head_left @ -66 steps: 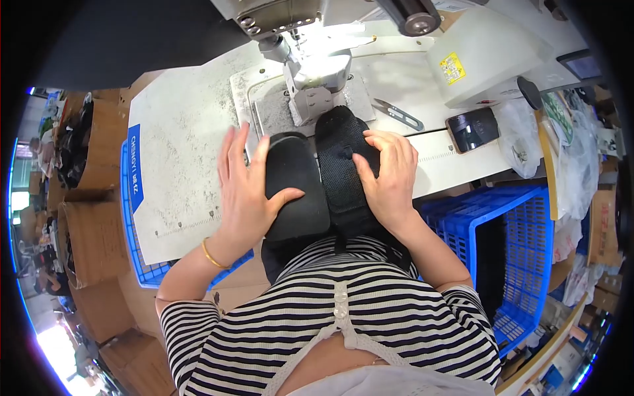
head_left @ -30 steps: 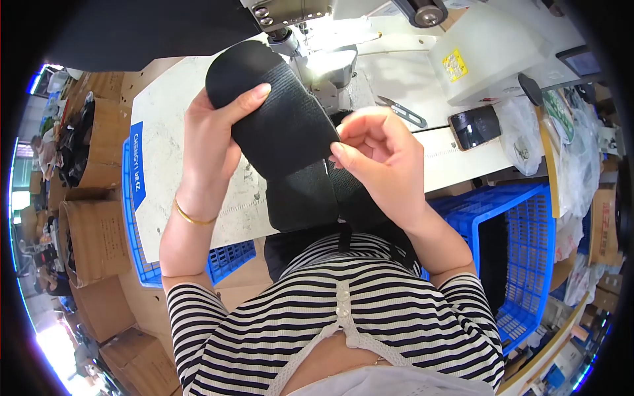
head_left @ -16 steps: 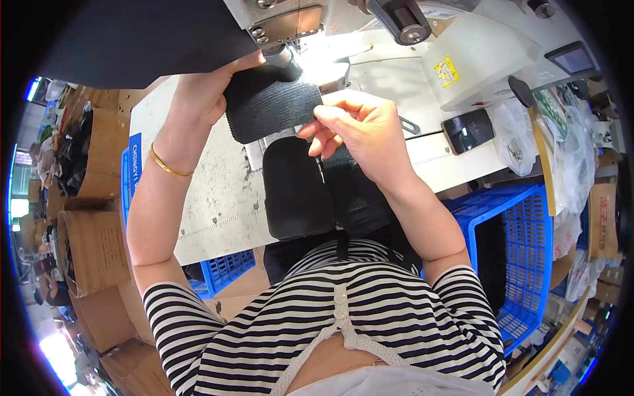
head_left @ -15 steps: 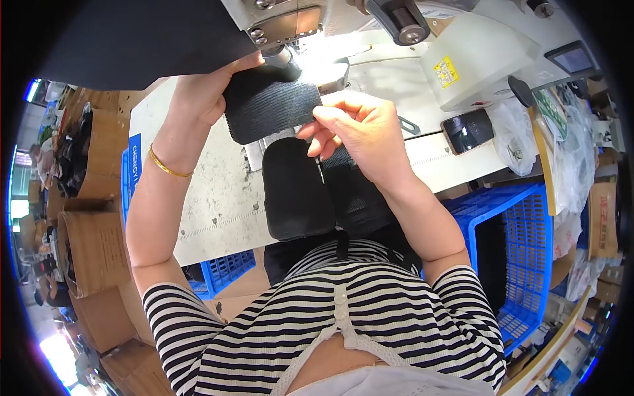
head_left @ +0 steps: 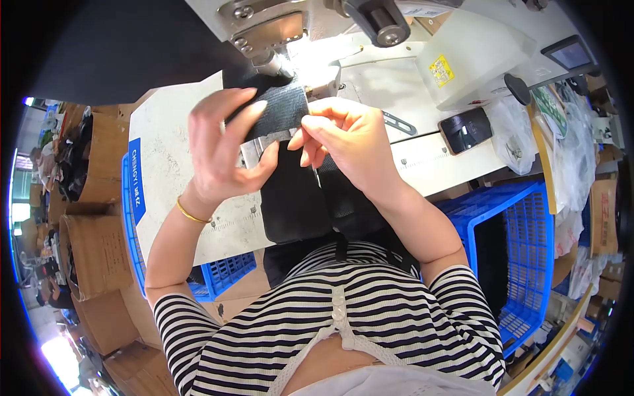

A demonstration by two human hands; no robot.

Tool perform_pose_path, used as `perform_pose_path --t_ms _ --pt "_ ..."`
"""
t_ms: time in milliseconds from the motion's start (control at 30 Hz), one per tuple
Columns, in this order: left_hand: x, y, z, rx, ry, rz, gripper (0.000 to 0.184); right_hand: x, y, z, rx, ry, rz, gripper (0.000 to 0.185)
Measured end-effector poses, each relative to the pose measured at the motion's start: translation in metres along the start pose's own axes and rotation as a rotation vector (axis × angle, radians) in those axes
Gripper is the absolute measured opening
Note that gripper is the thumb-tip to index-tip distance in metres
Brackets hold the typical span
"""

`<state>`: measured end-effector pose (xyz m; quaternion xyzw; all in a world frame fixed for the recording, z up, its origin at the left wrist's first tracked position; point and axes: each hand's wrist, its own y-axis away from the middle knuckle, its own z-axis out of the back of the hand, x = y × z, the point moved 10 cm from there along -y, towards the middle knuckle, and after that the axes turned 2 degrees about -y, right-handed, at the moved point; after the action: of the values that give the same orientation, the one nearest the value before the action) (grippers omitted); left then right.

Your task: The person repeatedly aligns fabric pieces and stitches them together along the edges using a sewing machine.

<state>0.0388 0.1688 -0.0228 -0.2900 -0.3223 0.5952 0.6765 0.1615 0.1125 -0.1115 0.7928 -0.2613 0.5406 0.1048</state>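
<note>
A piece of black ribbed fabric (head_left: 282, 113) lies under the presser foot area of a sewing machine (head_left: 274, 30), in bright lamp light. My right hand (head_left: 350, 142) pinches its lower right edge between thumb and fingers. At the left side of the fabric is my left hand (head_left: 224, 145), its fingers curved and spread, thumb apart; the fingertips overlap the fabric, and whether they press on it I cannot tell. Below both hands, a black padded piece (head_left: 294, 198) and a second black textured piece (head_left: 347, 198) hang over the table's front edge.
The white machine table (head_left: 172, 171) carries a ruler scale along its front. A phone (head_left: 466, 131) and a clear plastic bag (head_left: 515, 135) lie to the right. Blue crates (head_left: 528, 257) stand right and below left. Cardboard boxes (head_left: 96, 254) line the left side.
My left hand has come down and toward me from the fabric's upper left corner, and its fingers have spread. The fabric has shifted farther up under the machine; my right hand still pinches it.
</note>
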Motion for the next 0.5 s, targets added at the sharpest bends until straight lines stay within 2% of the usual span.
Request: perform_pose_path --t_ms 67,200,500 --pt "-0.013 0.004 -0.007 -0.085 -0.110 -0.188 0.041 0.000 0.000 -0.001 -0.020 -0.041 0.000 0.011" --pt "-0.015 0.006 -0.017 -0.050 -0.082 -0.274 0.038 -0.003 -0.005 -0.001 0.006 -0.021 0.017 0.015" --pt "-0.009 -0.004 -0.022 -0.065 -0.132 -0.255 0.039 -0.002 -0.014 0.002 -0.026 0.022 0.014 0.017"
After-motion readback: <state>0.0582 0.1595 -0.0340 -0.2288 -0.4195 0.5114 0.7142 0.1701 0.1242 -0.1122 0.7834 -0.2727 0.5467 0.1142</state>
